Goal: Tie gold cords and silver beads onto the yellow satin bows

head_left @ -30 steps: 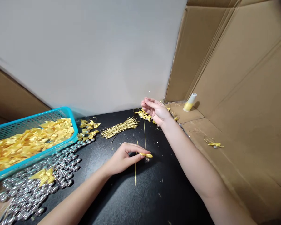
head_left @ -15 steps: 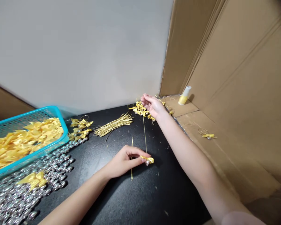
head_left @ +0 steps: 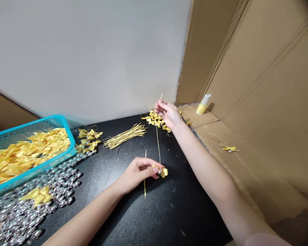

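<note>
Between thumb and fingers, my left hand (head_left: 141, 172) pinches a yellow ribbon bow (head_left: 164, 172) with a silver bead (head_left: 159, 172) at its middle. A thin gold cord (head_left: 158, 143) runs up from the bow to my right hand (head_left: 168, 112). My right hand is raised over the far side of the table, fingertips pinched on the cord, whose short end sticks up above them. Under my left hand lies another gold strip (head_left: 145, 188), partly hidden. Behind my right hand, finished-looking bows with cord loops (head_left: 154, 118) lie in a pile.
Left stands a turquoise basket (head_left: 71, 136) of yellow bows. Silver beads (head_left: 59, 186) spread before it, one bow (head_left: 38, 195) on top. A gold cord bundle (head_left: 127, 135) lies mid-table. On the cardboard at right are a white-and-yellow spool (head_left: 203, 104) and a looped bow (head_left: 229, 149). A pale wall rises behind.
The bow has turned in my left fingers, so its bead shows more plainly. My right hand has barely moved, and the cord end now shows above its fingertips.
</note>
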The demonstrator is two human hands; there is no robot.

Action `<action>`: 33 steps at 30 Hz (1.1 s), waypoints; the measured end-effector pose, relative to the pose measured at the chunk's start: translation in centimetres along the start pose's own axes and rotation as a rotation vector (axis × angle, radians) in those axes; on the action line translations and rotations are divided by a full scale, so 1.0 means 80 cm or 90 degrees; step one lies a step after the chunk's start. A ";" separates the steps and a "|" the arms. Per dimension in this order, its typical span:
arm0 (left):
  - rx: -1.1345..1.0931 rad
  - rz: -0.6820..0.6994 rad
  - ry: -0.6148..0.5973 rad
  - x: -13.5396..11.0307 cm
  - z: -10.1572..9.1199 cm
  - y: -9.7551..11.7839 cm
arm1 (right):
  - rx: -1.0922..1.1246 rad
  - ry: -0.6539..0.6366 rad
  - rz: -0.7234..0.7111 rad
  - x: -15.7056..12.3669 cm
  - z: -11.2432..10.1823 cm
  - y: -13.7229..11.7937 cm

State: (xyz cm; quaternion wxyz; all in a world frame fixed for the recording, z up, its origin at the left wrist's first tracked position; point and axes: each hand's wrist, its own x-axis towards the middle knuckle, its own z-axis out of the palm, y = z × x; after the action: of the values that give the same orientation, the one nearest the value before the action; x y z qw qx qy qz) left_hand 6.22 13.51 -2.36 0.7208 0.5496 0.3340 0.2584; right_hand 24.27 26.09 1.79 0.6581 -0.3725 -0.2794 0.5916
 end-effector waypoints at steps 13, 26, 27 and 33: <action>-0.053 -0.001 0.057 0.004 -0.002 -0.004 | 0.041 -0.048 0.013 -0.009 0.010 0.002; 0.193 0.058 -0.007 -0.004 0.003 0.000 | 0.067 0.095 -0.041 -0.009 0.009 -0.014; 0.225 0.067 -0.008 -0.005 0.003 0.001 | 0.067 0.104 -0.045 -0.009 0.010 -0.013; 0.293 0.092 -0.012 -0.008 0.007 0.006 | 0.061 0.147 -0.058 -0.009 0.011 -0.012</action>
State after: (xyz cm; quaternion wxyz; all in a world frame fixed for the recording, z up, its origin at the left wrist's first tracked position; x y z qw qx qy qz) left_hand 6.22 12.85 -1.66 0.5594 0.7240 0.3375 0.2212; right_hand 23.98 25.48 3.17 0.7293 -0.3931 -0.1896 0.5270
